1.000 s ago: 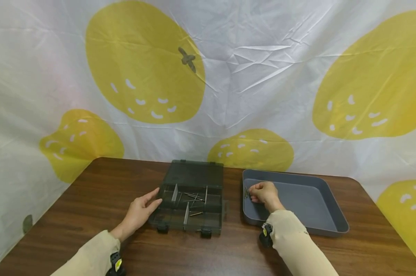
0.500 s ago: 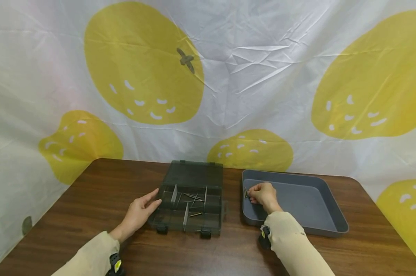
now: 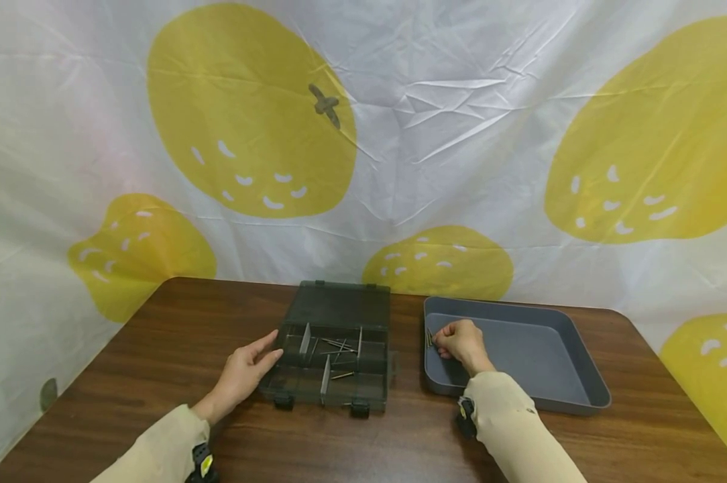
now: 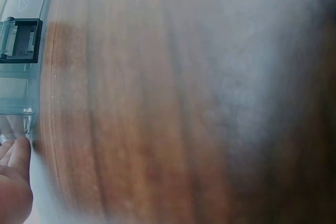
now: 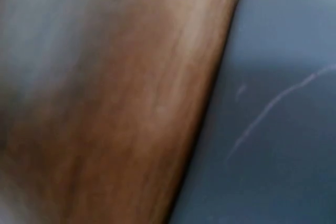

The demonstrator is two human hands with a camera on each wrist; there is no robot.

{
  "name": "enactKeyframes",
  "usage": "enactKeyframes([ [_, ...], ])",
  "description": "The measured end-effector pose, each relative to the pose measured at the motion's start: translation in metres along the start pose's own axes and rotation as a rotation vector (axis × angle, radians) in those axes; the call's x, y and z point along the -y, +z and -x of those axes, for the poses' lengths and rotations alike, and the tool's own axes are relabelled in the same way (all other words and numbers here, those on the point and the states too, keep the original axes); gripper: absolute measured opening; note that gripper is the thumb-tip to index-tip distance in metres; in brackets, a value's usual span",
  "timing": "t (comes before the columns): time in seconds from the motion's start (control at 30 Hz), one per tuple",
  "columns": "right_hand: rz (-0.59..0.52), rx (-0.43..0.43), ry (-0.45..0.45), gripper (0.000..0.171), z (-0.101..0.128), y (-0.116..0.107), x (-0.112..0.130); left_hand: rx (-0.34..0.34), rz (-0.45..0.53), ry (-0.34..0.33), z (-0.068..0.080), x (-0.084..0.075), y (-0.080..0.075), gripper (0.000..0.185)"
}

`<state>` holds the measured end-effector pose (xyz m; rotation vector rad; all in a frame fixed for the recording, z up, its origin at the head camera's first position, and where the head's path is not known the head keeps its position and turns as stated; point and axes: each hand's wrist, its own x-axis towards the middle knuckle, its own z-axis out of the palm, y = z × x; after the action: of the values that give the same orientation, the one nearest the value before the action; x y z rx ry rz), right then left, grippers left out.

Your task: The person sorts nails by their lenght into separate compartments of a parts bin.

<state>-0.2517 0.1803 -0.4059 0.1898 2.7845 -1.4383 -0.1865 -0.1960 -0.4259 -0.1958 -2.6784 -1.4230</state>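
Observation:
A smoky, see-through compartment box (image 3: 357,386) lies with its lid (image 3: 342,302) laid back. Slim metal pieces (image 3: 341,347), like nails or screws, lie loosely crossed in its middle compartment, and a brassy one (image 3: 342,375) is in front. My left hand (image 3: 243,372) rests at the box's left side, fingers extended. Over the left end of the grey tray (image 3: 532,355), my right hand (image 3: 463,341) has its fingers bent down beside several slim metal pieces (image 3: 428,337). Whether its fingertips pinch one is hidden. The right wrist view shows only the tray's outer wall (image 5: 273,119).
Thin upright dividers (image 3: 326,376) split the box, and black latches (image 3: 360,408) sit on its front edge. Both containers stand on a brown wooden table (image 3: 158,355). A white cloth with yellow fruit prints (image 3: 394,168) hangs behind the table.
My right fingers shift very slightly among the slim metal pieces at the tray's left wall. The left hand and the box stay in place.

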Motion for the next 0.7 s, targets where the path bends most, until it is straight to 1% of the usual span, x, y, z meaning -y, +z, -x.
enactKeyframes([
  [0.1,0.011,0.005,-0.005,0.01,-0.0005,-0.0003,-0.0007,-0.001,0.0,0.0,-0.0001,0.0,0.0001,0.052],
  [0.3,0.066,0.01,-0.03,0.011,-0.0011,0.0001,-0.002,-0.003,0.0,0.007,-0.0007,0.001,0.0006,0.051],
  [0.47,0.073,0.002,-0.045,0.011,-0.0011,0.0007,-0.004,0.0,0.004,0.013,-0.0005,0.0018,0.0004,0.052],
  [0.6,0.04,-0.009,-0.046,0.011,-0.0008,0.0006,-0.0048,0.002,0.006,0.01,-0.0005,0.0016,0.0001,0.052],
  [0.7,-0.031,0.002,-0.034,0.011,-0.0007,-0.0001,-0.0054,0.003,0.006,0.006,-0.0001,0.0012,0.0,0.052],
])
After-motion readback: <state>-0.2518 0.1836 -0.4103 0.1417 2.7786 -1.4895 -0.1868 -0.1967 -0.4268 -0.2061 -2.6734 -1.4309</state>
